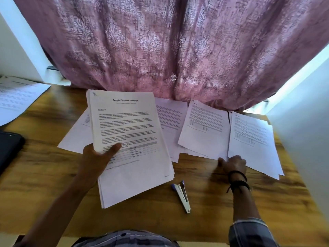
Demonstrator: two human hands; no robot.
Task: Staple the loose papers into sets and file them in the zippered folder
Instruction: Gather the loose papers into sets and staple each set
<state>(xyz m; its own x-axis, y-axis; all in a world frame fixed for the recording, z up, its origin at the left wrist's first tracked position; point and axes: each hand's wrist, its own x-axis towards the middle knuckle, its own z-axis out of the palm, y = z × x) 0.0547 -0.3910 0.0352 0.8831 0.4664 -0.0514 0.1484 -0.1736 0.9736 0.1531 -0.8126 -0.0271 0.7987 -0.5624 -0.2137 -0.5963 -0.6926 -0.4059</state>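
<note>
Holds a stack (pixel 128 132) up off the table (pixel 44 179) in the left hand (pixel 98 157), thumb laid across the printed front, fingers hidden behind the paper. Tilts it so that the heading reads clear; cannot read the smaller print below.

Has the right hand (pixel 233 164) at the near edge of the loose sheets (pixel 204 129), fingers curled and touching paper. Too blurred to tell whether pinching a sheet or only resting on it. Wears dark bands (pixel 237 182) on that wrist and a checked sleeve (pixel 249 230) further up, cut off by the lower border.

Touches the stapler (pixel 181 196) with neither hand: lies flat on the wood between the two arms, just beside the stack's lower right corner.

Shows more sheets fanned and overlapping along the far edge, against a pink curtain (pixel 178 50), several partly covered by the stack.

Shows at the left border a second pile (pixel 16 98), blurred and cut off. Below it, a dark flat thing (pixel 8 148), also cut off; cannot tell whether a folder.
</note>
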